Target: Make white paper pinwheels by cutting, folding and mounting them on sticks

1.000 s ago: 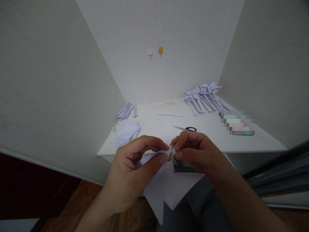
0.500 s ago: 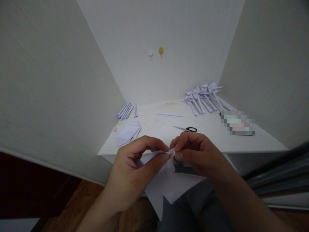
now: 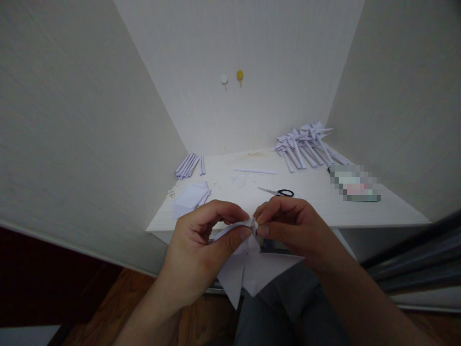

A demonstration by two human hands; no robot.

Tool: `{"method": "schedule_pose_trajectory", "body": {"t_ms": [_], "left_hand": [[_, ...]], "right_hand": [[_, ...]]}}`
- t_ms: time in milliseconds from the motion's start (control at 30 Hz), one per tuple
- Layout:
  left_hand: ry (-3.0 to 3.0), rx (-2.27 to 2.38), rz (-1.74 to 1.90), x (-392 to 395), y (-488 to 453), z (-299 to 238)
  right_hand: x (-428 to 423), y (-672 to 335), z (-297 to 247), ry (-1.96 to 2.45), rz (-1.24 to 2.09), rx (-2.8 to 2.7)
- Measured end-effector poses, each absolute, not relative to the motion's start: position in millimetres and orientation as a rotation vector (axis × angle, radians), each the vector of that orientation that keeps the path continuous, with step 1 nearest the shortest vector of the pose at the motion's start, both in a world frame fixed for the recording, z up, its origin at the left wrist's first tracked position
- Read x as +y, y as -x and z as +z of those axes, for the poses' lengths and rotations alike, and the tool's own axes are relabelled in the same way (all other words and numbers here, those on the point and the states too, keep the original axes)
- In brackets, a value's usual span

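Together, left hand (image 3: pixel 200 252) and right hand (image 3: pixel 302 231) pinched a paper pinwheel (image 3: pixel 261 270) between their fingers (image 3: pixel 265 230), scissors (image 3: pixel 275 193) lying beyond on the surface (image 3: pixel 355 214).

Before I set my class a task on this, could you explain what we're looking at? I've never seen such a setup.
There is no machine here: these are a person's bare hands, seen by a camera worn on the head, looking forward and down. The left hand and right hand both pinch a cut, partly folded white paper in front of the table's near edge. On the white table lie rolled paper tubes, flat paper sheets, a thin paper stick, scissors, pinwheel-like paper shapes with stems, and a pixelated item I cannot identify.
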State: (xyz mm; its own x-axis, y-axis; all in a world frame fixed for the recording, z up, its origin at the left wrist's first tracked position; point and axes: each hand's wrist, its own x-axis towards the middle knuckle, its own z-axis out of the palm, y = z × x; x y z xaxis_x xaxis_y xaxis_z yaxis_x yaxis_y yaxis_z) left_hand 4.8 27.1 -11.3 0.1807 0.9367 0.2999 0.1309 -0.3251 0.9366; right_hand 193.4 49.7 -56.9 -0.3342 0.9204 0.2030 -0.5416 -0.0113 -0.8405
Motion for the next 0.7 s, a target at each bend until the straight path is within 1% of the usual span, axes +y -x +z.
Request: {"method": "schedule_pose_trajectory", "body": {"t_ms": [167, 333, 700], "left_hand": [[-1.611, 1.005, 1.308, 28.0, -4.0, -14.5], [-1.696, 1.036, 1.268, 27.2, -1.7, -12.5], [-1.586, 1.021, 1.235, 32.1, -0.2, -14.0]], "right_hand": [[51.1, -193.1, -58.3, 0.489, 1.630, -1.062], [51.4, -192.8, -55.9, 0.533, 1.654, -1.064], [52.7, -192.8, -60.0, 0.547, 1.709, -1.052]]}}
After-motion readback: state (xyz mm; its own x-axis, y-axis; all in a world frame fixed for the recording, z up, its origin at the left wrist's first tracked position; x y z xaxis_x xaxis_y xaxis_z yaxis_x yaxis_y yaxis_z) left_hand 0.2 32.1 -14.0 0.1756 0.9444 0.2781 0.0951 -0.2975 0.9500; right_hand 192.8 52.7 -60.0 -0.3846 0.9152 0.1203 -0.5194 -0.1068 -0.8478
